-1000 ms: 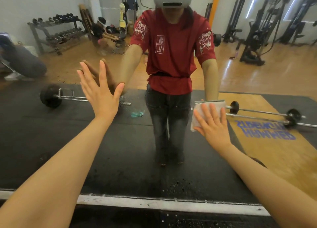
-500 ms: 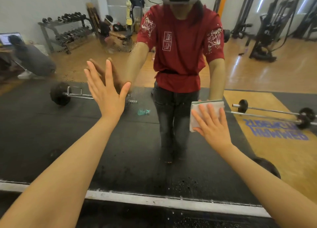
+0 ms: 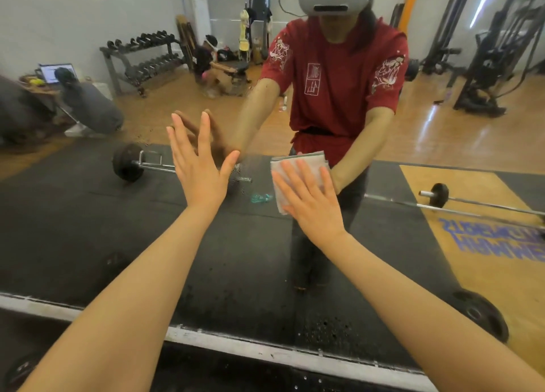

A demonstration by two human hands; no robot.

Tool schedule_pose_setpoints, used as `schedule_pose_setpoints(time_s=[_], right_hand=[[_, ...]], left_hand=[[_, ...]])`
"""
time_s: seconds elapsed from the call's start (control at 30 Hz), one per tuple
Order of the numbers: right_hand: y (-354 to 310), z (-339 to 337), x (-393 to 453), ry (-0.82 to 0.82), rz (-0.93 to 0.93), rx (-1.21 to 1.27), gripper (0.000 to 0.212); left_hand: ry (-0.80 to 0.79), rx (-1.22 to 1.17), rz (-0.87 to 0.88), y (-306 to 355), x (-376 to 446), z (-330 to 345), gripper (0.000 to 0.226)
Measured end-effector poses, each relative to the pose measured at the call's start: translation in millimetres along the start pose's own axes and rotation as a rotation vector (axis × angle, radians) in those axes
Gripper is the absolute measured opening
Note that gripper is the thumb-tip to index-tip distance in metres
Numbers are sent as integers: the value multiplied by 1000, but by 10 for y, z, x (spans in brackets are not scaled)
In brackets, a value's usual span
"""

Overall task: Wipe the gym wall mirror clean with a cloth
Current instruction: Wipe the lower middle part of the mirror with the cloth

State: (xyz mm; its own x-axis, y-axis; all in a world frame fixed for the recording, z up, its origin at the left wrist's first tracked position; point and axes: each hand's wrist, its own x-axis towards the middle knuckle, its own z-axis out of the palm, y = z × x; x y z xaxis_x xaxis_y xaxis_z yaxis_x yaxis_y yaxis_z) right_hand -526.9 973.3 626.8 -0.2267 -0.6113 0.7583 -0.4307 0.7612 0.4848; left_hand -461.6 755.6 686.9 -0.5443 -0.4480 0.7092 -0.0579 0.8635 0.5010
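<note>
While both bare forearms reach forward from the lower edge of the view, the left hand (image 3: 200, 167) is held upright with fingers straight and spread, thumb angled out to the right, its palm facing the mirror (image 3: 88, 229); its reflection meets it at the fingertips, so it appears to rest flat on the glass, though actual contact cannot be confirmed. Its grip is wide and holds nothing. The right hand (image 3: 309, 202) is likewise flat, fingers straight and slightly fanned, tilted toward the upper left, and it presses a folded pale cloth (image 3: 295, 164) against the glass. No finger curls round the cloth: the grip is wide, with the cloth trapped between palm and mirror. The cloth lies under the fingers and extends beyond the fingertips upward and to the left, its top edge and left edge showing clear of the hand. It sits just to the right of the left hand, apart from it, at about mid-height of the view. Water droplets (image 3: 324, 332) speckle the lower glass above the pale bottom frame (image 3: 236, 344) of the mirror.
</note>
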Motion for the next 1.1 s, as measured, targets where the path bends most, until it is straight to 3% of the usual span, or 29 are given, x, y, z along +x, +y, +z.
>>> schedule_pose_setpoints(time_s=[0.23,0.47,0.73,0.9,1.0,1.1], right_hand=[[559,-362,491,42,209,43,84],[219,37,-185,-36,-95,-37,95],[321,-76,-69,6,-3,-45,85],[81,-57,55,-38,90,-55,79],[-189,-44,151,-43,123,-53,80],[-463,52,341,-26,24,-81,82]], left_hand=[[6,20,-14,26,-1,-8,81],[-20,45,-26,61,11,-42,81],[-20,107,23,64,4,-69,81],[-29,145,203,-330,42,-152,73],[-15,159,184,-688,106,-238,73],[5,179,145,-1012,237,-356,75]])
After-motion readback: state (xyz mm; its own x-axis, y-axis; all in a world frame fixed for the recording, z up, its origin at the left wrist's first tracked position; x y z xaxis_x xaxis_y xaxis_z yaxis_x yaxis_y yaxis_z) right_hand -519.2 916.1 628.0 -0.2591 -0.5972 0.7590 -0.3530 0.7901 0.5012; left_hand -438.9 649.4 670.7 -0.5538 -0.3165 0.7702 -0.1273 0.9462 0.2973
